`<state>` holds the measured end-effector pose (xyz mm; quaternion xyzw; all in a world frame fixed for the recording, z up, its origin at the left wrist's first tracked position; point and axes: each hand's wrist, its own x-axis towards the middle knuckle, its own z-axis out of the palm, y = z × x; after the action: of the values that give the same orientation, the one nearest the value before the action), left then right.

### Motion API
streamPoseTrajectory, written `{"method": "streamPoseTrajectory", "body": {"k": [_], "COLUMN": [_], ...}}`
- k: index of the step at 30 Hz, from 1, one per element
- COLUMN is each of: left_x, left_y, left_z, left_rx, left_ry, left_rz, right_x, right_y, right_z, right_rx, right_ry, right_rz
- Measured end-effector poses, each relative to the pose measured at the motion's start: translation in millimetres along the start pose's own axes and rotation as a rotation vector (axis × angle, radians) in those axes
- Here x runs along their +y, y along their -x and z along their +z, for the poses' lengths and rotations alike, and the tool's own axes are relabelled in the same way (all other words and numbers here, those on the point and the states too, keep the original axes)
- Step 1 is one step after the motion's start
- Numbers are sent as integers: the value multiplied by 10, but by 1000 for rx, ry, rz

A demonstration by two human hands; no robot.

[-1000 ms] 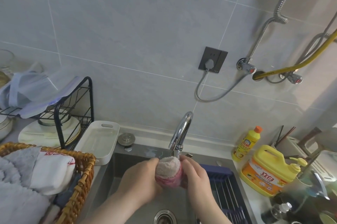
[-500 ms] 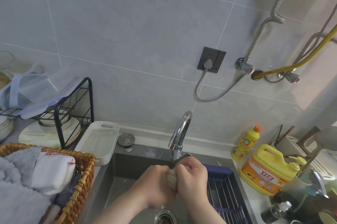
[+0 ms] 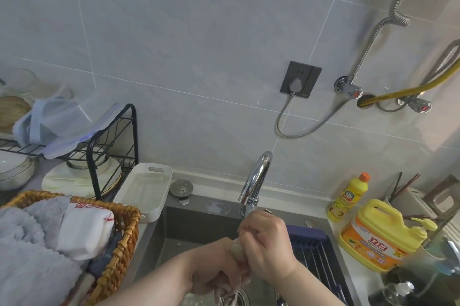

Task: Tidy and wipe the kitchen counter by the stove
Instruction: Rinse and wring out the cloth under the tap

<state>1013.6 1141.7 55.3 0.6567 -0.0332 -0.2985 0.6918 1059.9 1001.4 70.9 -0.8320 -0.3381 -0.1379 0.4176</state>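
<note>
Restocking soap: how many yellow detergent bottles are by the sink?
2. The slim orange-capped bottle stands at the back, right of the sink; the large pump jug sits nearer, beside it. More may be hidden.

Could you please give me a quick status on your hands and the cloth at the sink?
Left hand and right hand both gripping the pinkish-beige cloth over the dark grey sink. Chrome tap just above; nothing obstructing.

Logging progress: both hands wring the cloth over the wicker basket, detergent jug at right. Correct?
No. The head view shows left hand and right hand wringing the cloth over the sink, not the wicker basket; detergent jug at right.
</note>
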Motion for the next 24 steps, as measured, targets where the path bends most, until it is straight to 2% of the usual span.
{"method": "streamPoseTrajectory", "body": {"k": [2, 4, 7, 9, 10, 12, 14, 15, 16, 17, 20, 22, 24], "left_x": [8, 22, 4, -59, -84, -145, -150, -163, -161, -170, -178, -129, -38], "left_y": [-19, -95, -108, -101, -96, -115, -124, -147, -155, -165, -175, -198, -208], "left_z": [10, 24, -56, -129, -157, -151, -90, -91, -85, -85, -100, -95, -75], "left_rx": [78, 276, 664, 862, 887, 836, 816, 810, 785, 756, 668, 682, 625], "left_ry": [-47, -284, -757, -1005, -1165, -1340, -1435, -1467, -1470, -1456, -1329, -1200, -1070], "left_rz": [-33, -39, -2, 69, 121, 222, 298, 341, 361, 364, 374, 306, 219], "right_x": [38, 119, 130, 83, 58, 7, 1, 10, 40, 50, 88, 77, 66], "right_y": [9, 3, 36, 61, 49, -24, -65, -64, -55, -50, -16, -1, -11], "right_z": [38, 41, 29, 63, 100, 175, 238, 263, 302, 323, 289, 267, 270], "right_rx": [15, 16, -68, -63, -70, -110, -80, -29, 40, 97, 235, 250, 255], "right_ry": [21, 52, 86, 44, 13, -101, -410, -522, -577, -532, -271, -218, -231], "right_rz": [-22, 4, 216, 405, 515, 782, 1080, 1169, 1186, 1147, 973, 897, 836]}}
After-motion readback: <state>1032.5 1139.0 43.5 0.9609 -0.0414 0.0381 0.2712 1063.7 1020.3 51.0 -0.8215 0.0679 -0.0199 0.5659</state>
